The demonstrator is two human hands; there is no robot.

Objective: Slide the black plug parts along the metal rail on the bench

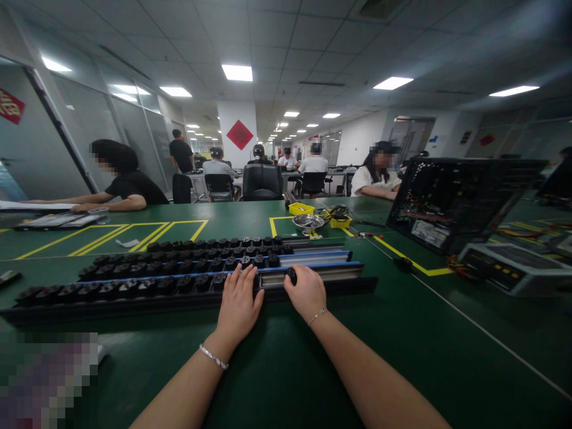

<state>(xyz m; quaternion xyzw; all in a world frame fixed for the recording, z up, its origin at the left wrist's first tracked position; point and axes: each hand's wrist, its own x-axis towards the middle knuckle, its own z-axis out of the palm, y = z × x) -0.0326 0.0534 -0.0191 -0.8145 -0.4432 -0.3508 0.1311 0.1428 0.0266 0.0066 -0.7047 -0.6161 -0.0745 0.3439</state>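
Observation:
Long black-sided rails [330, 287] lie side by side on the table, several rows deep. Small black socket-like modules [147, 287] fill their left and middle stretches, while silvery channel shows at the right ends. My left hand [239, 296] rests over the nearest rail with its fingers stretched forward, touching the last modules of that row. Just to its right, my right hand [306, 292] is closed around a small black piece [292, 275] above the bare channel. Only the rounded end of that piece shows, so its exact kind is unclear.
On the green table [384, 357] stand a metal bowl [308, 222], a yellow tray [301, 208] and black cables [338, 213]. An open computer case [447, 202] and a power supply [518, 268] are at right. Co-workers sit across the table.

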